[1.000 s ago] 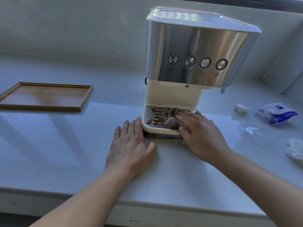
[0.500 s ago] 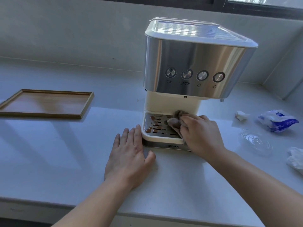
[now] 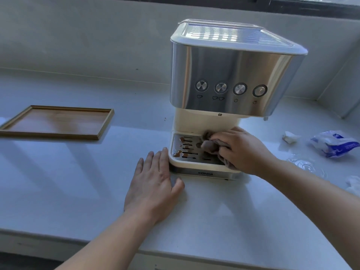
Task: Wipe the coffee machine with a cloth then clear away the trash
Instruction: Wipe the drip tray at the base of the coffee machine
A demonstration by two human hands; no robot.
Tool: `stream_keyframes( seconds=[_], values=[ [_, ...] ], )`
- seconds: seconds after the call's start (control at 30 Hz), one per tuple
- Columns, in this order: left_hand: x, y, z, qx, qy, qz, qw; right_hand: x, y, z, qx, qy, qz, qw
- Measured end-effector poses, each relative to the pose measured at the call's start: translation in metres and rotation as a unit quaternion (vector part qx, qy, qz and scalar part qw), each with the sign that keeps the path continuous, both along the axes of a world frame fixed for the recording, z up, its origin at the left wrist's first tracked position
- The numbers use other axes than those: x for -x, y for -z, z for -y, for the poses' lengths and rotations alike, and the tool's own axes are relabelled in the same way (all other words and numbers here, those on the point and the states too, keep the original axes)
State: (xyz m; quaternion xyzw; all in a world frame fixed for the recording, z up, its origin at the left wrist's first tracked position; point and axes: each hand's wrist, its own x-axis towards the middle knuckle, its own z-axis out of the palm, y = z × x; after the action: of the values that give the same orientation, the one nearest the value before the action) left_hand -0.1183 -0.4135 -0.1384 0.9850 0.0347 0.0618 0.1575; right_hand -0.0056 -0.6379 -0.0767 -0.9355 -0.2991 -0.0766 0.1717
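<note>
My right hand [image 3: 243, 151] is at the centre right of the frame. Its fingers [image 3: 222, 135] are curled round a bunched brownish-grey cloth [image 3: 209, 146] and press it down on the drip tray [image 3: 185, 155] at the foot of the coffee machine [image 3: 229, 75]. The cloth covers the right part of the slotted grate, and brown spills [image 3: 178, 153] show on the left part.

My left hand [image 3: 153, 184] lies flat on the white surface [image 3: 78, 182], lower centre, just left of the machine's base. Its fingers [image 3: 163, 160] are straight and close together, thumb out to the side. The fingertips are right beside the tray's left corner; I cannot tell whether they touch it.

Along the right edge of the frame lies the trash: a crumpled tissue [image 3: 290, 137], a blue and white packet [image 3: 334, 143], a clear plastic piece [image 3: 303, 164] and a white wad [image 3: 353, 184]. A wooden tray [image 3: 56, 121] lies at the middle left.
</note>
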Motion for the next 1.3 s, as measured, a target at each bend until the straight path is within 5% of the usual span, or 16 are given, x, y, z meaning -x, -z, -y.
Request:
stream_keyframes(
  seconds=[0.1, 0.37, 0.53, 0.67, 0.93, 1.17, 1.3],
  values=[
    [-0.001, 0.001, -0.001, -0.001, 0.001, -0.002, 1.000, 0.010, 0.011, 0.006, -0.039, 0.095, 0.068, 0.992],
    [0.000, -0.001, 0.000, -0.006, 0.003, -0.005, 1.000, 0.014, 0.005, -0.017, 0.011, 0.020, 0.050, 0.999],
    [-0.001, 0.002, 0.000, 0.001, -0.002, 0.003, 1.000, 0.020, 0.007, -0.005, -0.013, 0.069, 0.107, 0.992],
    [-0.001, 0.003, 0.001, 0.007, -0.005, 0.010, 1.000, -0.002, -0.014, -0.032, -0.026, -0.054, 0.098, 0.993],
    [-0.001, 0.002, 0.001, 0.008, -0.007, 0.019, 1.000, -0.037, -0.016, -0.080, 0.170, -0.241, 0.272, 0.916],
    [0.001, 0.001, 0.001, 0.004, -0.002, 0.012, 1.000, -0.027, -0.030, -0.069, 0.205, -0.211, 0.162, 0.942],
    [0.000, 0.002, 0.001, 0.007, -0.002, 0.018, 1.000, -0.020, -0.030, -0.027, 0.161, -0.078, 0.049, 0.983]
  ],
)
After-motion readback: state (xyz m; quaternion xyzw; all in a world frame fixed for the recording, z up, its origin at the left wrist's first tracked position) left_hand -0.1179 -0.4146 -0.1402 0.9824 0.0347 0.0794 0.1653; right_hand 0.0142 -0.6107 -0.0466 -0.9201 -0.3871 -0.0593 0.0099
